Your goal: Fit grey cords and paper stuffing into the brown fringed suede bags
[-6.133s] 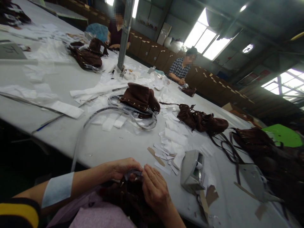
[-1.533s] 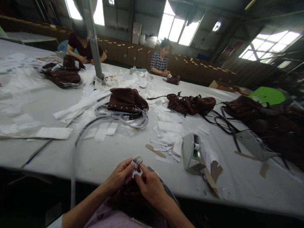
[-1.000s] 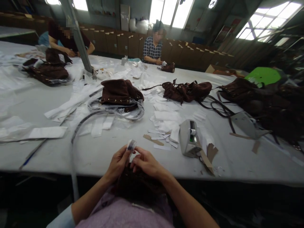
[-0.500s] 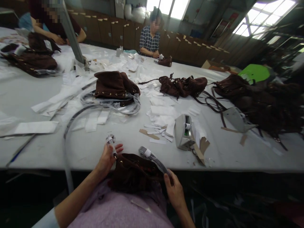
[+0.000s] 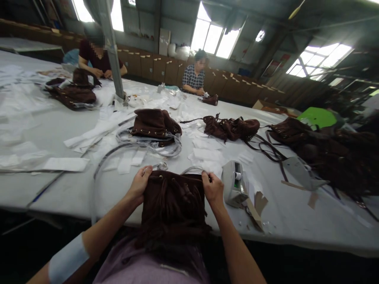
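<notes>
At the near edge of a long, white-topped table (image 5: 299, 221), a dark-brown, fringed, suede-like bag (image 5: 174, 201) is held by its top rim. A boxy grey plastic device (image 5: 231, 185) is seen on the table to its right. The bag's upper corners are pinched, one by the left hand (image 5: 140, 184), one by the right hand (image 5: 213, 189).

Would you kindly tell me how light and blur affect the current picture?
Head view: the middle window glares white; head view: the held brown bag is dark, its lower folds hard to read; head view: the bag pile at right looks shadowed and smeared.
</notes>
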A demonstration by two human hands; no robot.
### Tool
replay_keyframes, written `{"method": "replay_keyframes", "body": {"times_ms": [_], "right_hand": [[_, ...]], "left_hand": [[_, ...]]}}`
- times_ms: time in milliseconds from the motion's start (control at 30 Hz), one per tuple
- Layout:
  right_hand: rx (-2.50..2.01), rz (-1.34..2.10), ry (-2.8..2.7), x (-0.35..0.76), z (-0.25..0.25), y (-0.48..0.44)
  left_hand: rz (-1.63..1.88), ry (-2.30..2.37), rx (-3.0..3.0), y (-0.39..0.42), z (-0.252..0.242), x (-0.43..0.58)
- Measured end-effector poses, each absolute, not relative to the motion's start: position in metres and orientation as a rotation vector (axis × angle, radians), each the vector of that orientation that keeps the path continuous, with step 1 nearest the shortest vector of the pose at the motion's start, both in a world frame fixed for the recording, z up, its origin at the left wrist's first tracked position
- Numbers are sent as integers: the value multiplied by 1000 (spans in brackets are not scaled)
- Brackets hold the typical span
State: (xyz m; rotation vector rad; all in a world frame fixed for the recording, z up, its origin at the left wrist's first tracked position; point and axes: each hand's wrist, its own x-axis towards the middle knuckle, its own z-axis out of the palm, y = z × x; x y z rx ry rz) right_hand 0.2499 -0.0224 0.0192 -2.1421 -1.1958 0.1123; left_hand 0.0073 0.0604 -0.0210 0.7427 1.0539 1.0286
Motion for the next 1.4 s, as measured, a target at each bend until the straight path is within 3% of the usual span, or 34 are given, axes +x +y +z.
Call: {"method": "replay_keyframes", "body": {"times_ms": [133,233,467,667,867,1100,1400], "right_hand": [[-2084,53,-1318,239,8,-7],[-2037,201,-1377,226,-1,-13],[-2075,489,-1358,206,-19,-4],[-1993,644,-1387,181,-29,-9],[-1847,518,-1592,178,-28,-37],[-1975,-6,-1620,215,-57,-8],[-1894,-8,-1999,232,-100,24]], "left_hand": [[1153,1326,865,80,-59,18],[1149,1383,897,87,-78,16],[1304,1338,1150,79,-39,3],[403,869,707,40,-34,34],[214,814,382,43,-56,61],[307,838,600,37,-70,64],[348,890,893,30,-57,53]]}}
